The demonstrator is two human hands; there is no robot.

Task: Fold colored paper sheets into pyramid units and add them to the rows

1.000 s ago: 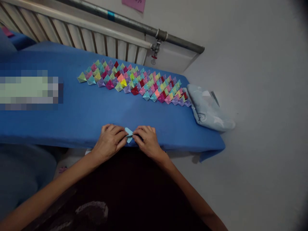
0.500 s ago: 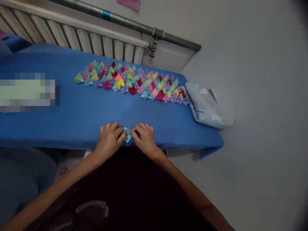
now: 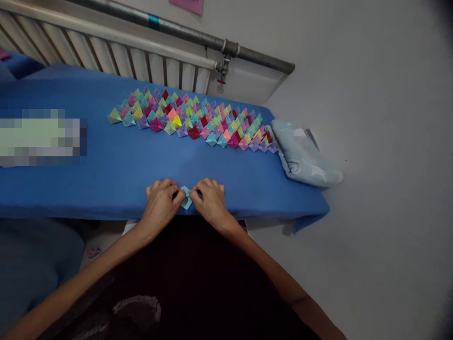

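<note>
A small light-blue folded paper [image 3: 186, 202] sits at the front edge of the table, between my two hands. My left hand [image 3: 161, 200] pinches its left side with thumb and forefinger. On the opposite side, my right hand [image 3: 209, 198] has its thumb and forefinger closed on the paper's right edge. Fingertips cover parts of both sides. Beyond my hands stand several rows of folded paper boats [image 3: 182, 130] in green, pink, purple, blue, red and yellow.
A blue cloth [image 3: 141, 184] covers the table. At its right end lies a folded grey-blue fabric [image 3: 306, 158]. Behind runs a white radiator [image 3: 122, 59] with a metal pipe [image 3: 191, 34] and valve. A pixelated patch [image 3: 38, 137] hides something at the left.
The fingers of both hands have shifted slightly on the light-blue paper, which they still hold. The boats stay in place; the view has moved a little.
</note>
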